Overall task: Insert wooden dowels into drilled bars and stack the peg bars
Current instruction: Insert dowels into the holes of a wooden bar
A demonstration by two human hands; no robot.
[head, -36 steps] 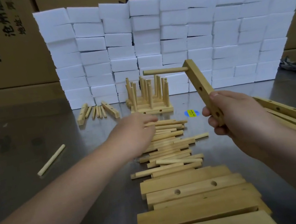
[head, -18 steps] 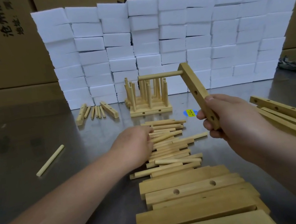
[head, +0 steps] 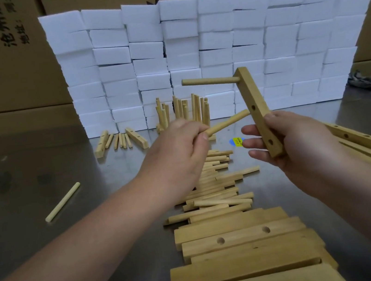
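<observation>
Pinched at its near end in my left hand [head: 177, 156], the loose dowel [head: 228, 122] points toward two o'clock, its free tip just beside the middle hole [head: 252, 107] of the drilled bar [head: 255, 105] and not yet in it. My right hand [head: 297, 147] grips that bar round its lower end, thumb on the far edge and fingers curled loosely under, so the bar stands nearly upright in the air above the table [head: 28, 179]. One seated dowel [head: 209, 81] already juts from the top hole toward nine o'clock. Both pieces look like dry, light, stiff wood with smooth faces; I judge neither will bend, but the dowel could roll or twist in a light pinch. Holding it far back gives reach but poor aim, so I would slide my fingers nearer the middle before pushing. The bar wants a firm hold low down, clear of the bottom hole [head: 270, 142], braced against the push. The fit is probably snug, so a skewed entry may jam. Spare dowels [head: 215, 198] lie at six o'clock under my hands, the finished peg bars [head: 184, 109] at twelve, more drilled bars [head: 361, 139] at three.
</observation>
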